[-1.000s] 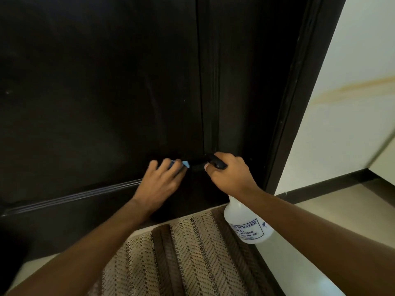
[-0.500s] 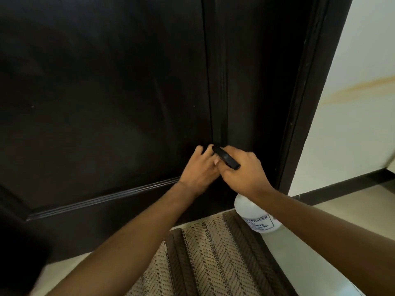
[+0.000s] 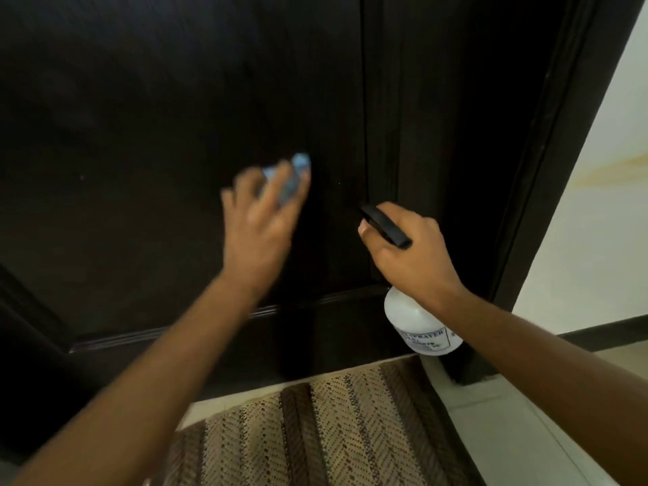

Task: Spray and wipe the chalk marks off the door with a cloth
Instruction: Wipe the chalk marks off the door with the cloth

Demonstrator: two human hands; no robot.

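Two hands at frame centre: left hand [image 3: 259, 222], blurred, presses blue cloth [image 3: 292, 177] on dark door [image 3: 140, 117]; right hand [image 3: 410, 250] grips spray bottle [image 3: 417, 324]; advised: firm overlapping strokes, nozzle aimed doorward.

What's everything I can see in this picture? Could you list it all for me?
door: one, very dark brown, fills the upper left and centre
door frame: one, dark, right of the door
cloth: one, light blue, against the door under the left fingers, blurred
spray bottle: one, white with black head, low by the door's right edge
rug: one, beige and brown patterned, on the floor before the door
wall: one, cream with a brownish stain, far right
floor: pale, bottom right
left hand: presses the cloth on the door
right hand: grips the bottle's head
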